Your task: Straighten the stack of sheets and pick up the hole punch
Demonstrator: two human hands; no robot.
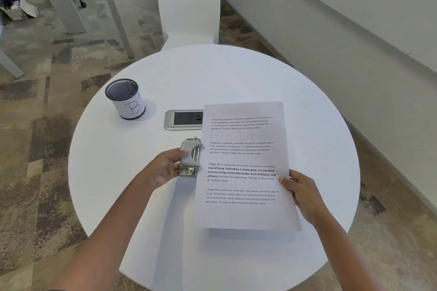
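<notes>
Nearest the camera, the right hand (301,192) pinched the right edge of a printed sheet of paper (243,168), thumb on top and fingers curled beneath, holding it just above the white round tabletop (118,172) so that it cast a shadow under its near edge. The sheet looked light and limp, apt to sag or crease, so a hold at the edge with the far side supported seemed the safest way to carry it. At its left edge sat a grey metal hole punch (190,157), which the left hand (165,168) gripped from the left side, fingers wrapped round its body; it looked rigid and fairly heavy, best steadied by the base. The paper's left margin touched or entered the punch's mouth, though which was unclear. Farther off lay a power outlet panel (184,119), partly covered by the sheet, then a mesh pen cup (125,99) marked "B", and beyond the tabletop a white chair (189,7).
</notes>
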